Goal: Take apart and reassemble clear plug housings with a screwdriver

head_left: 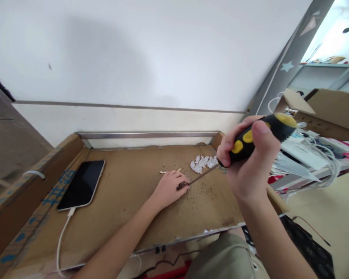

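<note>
My right hand (250,159) is wrapped round the black and yellow handle of a screwdriver (244,143), raised above the right side of the cardboard surface. Its metal shaft slants down to the left, and the tip meets a small dark brown piece (181,186) at my left fingertips. My left hand (170,188) lies low on the cardboard, fingers closed against that piece; its kind is too small to tell. Just beyond the left fingers is a thin brass-coloured strip (170,171). Clear plastic pieces (202,162) sit behind the shaft, with dark specks scattered around.
A phone (81,185) with a white cable (64,232) lies on the left of the cardboard tray (125,232). Raised edges flank it, and a metal rail (148,135) runs along the back by the white wall. Boxes and cables (314,151) crowd the right.
</note>
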Demonstrator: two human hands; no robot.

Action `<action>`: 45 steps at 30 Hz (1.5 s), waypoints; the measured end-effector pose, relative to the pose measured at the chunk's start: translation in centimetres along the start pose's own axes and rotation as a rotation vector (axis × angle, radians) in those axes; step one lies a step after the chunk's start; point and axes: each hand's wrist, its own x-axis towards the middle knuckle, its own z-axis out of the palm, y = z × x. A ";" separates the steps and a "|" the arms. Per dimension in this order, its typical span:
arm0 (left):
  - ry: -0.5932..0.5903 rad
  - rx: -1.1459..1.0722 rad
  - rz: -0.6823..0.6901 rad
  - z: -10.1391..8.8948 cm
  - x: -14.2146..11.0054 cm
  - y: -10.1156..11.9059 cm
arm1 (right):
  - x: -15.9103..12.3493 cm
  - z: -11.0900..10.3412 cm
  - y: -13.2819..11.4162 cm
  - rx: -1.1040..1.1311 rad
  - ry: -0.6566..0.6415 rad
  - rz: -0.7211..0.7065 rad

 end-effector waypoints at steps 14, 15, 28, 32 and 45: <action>-0.007 -0.009 -0.003 0.2 0.1 -0.1 | 3.2 -2.1 0.1 0.103 -0.536 0.257; -0.008 -0.007 -0.005 0.2 0.1 0.0 | 3.8 -2.3 0.3 0.120 -0.575 0.278; -0.031 -0.056 -0.004 0.0 0.1 0.2 | 4.4 -1.7 0.2 -0.374 -0.499 -0.036; -0.033 -0.076 0.005 0.2 0.0 0.0 | 2.3 -0.3 -0.9 -0.496 -0.358 -0.265; -0.024 -0.083 -0.015 0.0 0.0 0.2 | 5.8 -1.3 -0.7 -0.472 -0.414 -0.076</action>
